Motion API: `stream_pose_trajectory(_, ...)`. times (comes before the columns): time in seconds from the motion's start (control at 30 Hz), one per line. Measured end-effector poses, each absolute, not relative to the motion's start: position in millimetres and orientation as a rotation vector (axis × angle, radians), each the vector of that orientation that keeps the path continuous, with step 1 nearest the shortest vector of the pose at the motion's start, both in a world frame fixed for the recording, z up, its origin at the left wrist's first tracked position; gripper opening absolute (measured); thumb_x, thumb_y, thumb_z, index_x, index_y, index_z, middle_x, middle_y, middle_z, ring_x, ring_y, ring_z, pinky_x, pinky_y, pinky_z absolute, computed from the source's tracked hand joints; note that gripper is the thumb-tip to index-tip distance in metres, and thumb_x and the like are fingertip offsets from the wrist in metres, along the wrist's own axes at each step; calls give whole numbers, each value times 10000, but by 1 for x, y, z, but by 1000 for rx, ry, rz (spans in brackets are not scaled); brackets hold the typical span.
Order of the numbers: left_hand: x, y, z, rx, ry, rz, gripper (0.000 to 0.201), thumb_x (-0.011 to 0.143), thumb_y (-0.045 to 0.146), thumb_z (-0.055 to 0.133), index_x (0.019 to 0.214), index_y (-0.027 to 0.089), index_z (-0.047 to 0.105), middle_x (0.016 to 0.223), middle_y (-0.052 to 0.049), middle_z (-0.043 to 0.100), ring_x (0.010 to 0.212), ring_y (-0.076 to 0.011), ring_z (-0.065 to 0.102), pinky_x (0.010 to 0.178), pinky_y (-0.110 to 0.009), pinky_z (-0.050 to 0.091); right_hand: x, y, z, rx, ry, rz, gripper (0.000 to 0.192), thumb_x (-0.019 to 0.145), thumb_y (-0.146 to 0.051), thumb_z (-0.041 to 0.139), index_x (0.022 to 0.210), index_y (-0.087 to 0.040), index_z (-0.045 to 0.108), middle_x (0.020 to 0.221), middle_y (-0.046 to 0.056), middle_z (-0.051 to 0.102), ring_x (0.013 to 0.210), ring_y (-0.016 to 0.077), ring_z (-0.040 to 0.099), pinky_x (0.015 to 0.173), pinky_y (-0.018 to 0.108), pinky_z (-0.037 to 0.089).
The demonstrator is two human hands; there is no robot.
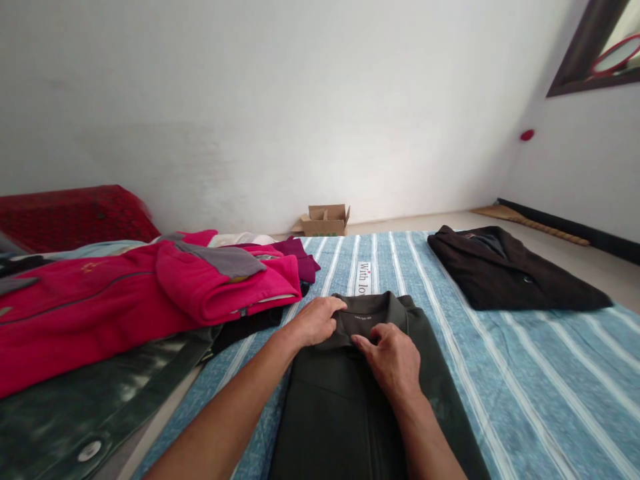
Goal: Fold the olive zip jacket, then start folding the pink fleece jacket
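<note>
Dark green jacket (370, 400) flat on striped sheet (525, 360); left hand (315, 321) and right hand (395, 360) fingers pinching collar (367, 319) at 12 o'clock. Better keep collar edges even, press smooth.

White walls (280, 100), pale floor (575, 257), perhaps window (600, 50) upper right.

A plain home bedroom: striped bedsheet (525, 347), piled clothes (125, 293), bare white wall (300, 100).
</note>
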State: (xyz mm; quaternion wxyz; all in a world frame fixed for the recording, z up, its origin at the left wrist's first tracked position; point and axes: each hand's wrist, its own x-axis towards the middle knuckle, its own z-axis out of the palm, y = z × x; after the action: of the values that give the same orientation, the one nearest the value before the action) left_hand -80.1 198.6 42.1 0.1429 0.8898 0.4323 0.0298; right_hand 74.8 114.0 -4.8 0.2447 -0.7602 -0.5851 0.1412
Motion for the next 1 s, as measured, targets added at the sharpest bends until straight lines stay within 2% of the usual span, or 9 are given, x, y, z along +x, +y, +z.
stream_pose_trajectory(0.17, -73, 215, 46, 2604, 1128, -110, 503, 588, 15, 466, 1020, 195, 650, 1060, -30, 663, 995, -187, 592, 828, -223, 433, 73, 112, 0, -2106, -1621, 386, 306, 786, -527, 561, 751, -229, 622, 807, 8, 623, 755, 177, 611, 534, 261, 302)
stream_pose_trajectory(0.33, -67, 220, 45, 2632, 1184, -278, 461, 590, 45, 524, 977, 245, 675, 990, -21, 684, 969, -201, 599, 810, -239, 438, 72, 112, 2, -2121, -1642, 376, 339, 790, -550, 550, 760, -221, 623, 821, 21, 629, 777, 191, 623, 542, 263, 329)
stream_pose_trajectory(0.63, -53, 222, 58, 2704, 1172, -551, 327, 576, 70, 534, 812, 212, 711, 815, -54, 695, 771, -217, 614, 653, -268, 450, 72, 111, 3, -2112, -1675, 396, 377, 752, -592, 568, 786, -221, 630, 847, 37, 624, 786, 201, 617, 560, 260, 347)
stream_pose_trajectory(0.77, -54, 227, 56, 2685, 1198, -529, 243, 575, 97, 521, 718, 195, 690, 720, -30, 670, 679, -183, 587, 579, -239, 425, 72, 111, 5, -2115, -1676, 408, 367, 741, -583, 585, 792, -223, 631, 854, 37, 624, 789, 200, 617, 564, 257, 352)
stream_pose_trajectory(1.0, -65, 233, 44, 2614, 1217, -366, 171, 616, 131, 493, 659, 170, 654, 646, -9, 635, 631, -154, 572, 566, -218, 411, 73, 111, 7, -2121, -1685, 415, 343, 735, -559, 605, 792, -222, 630, 858, 33, 621, 790, 198, 620, 553, 257, 349)
